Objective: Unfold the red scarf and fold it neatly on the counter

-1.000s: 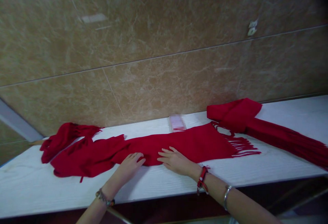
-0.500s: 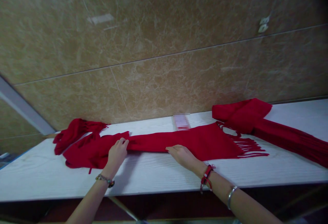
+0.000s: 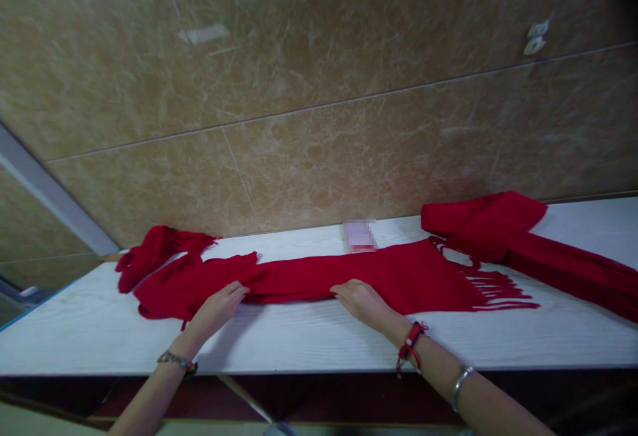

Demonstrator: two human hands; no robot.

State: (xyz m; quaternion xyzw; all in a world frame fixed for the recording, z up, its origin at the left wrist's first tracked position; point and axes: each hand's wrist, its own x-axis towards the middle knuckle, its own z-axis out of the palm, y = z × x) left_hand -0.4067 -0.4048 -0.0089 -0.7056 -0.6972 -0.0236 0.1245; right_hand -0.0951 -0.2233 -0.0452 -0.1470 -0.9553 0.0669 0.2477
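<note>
A red fringed scarf [image 3: 399, 276] lies lengthwise along the white table, narrow and folded in the middle, wider towards its fringed right end. My left hand [image 3: 225, 300] pinches its near edge left of centre, fingertips pressed together on the cloth. Further right, my right hand [image 3: 359, 298] grips the same near edge between thumb and fingers. The scarf's left part is bunched and crumpled beyond my left hand. Where the cloth passes under my fingertips, it is hidden.
A second red scarf [image 3: 478, 223], looped and folded, lies at the right by the wall. Behind the middle scarf sits a small pale packet [image 3: 359, 235], blurred out. The white table [image 3: 309, 343] backs onto a brown marbled wall [image 3: 319, 157]. More crumpled red cloth [image 3: 152, 256] rests at the far left.
My left hand has moved from the top of the scarf down to its near edge. My right hand stays on the near edge. The view has shifted slightly.
</note>
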